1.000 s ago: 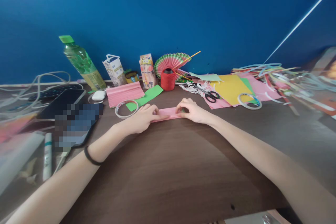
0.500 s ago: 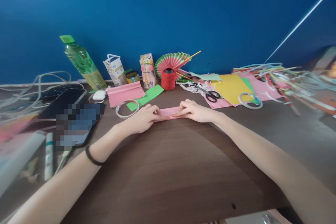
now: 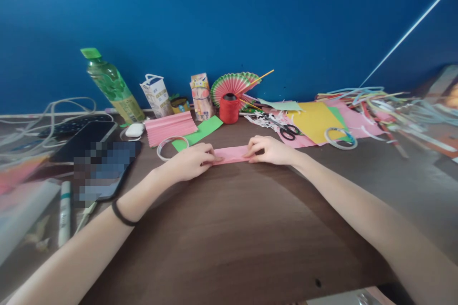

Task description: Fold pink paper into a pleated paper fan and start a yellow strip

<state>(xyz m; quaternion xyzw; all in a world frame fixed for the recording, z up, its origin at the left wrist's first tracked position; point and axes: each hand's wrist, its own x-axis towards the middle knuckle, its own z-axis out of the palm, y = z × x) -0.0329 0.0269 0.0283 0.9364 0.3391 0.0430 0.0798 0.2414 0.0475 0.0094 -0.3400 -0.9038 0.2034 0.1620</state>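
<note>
A narrow strip of pink paper [image 3: 232,154] lies on the dark brown table between my hands. My left hand [image 3: 196,161] grips its left end with fingers pressed together. At the right end, my right hand [image 3: 269,150] pinches the strip near its front edge. Behind my left hand are a roll of tape [image 3: 165,142], a pleated pink paper [image 3: 171,128] and a green paper strip [image 3: 202,132]. A red spool of thread [image 3: 229,109] stands beyond the strip, before a pink and green folded fan [image 3: 232,86].
Black scissors [image 3: 289,131], a yellow sheet [image 3: 313,119] and another tape roll [image 3: 340,138] lie at the right. A green bottle [image 3: 112,86] and two small cartons stand along the blue wall. A phone [image 3: 110,171] and a marker [image 3: 65,212] lie at the left.
The pink strip now lies flatter, with more of its surface showing. My fingers have shifted slightly along its front edge, and my left forearm has moved a little left.
</note>
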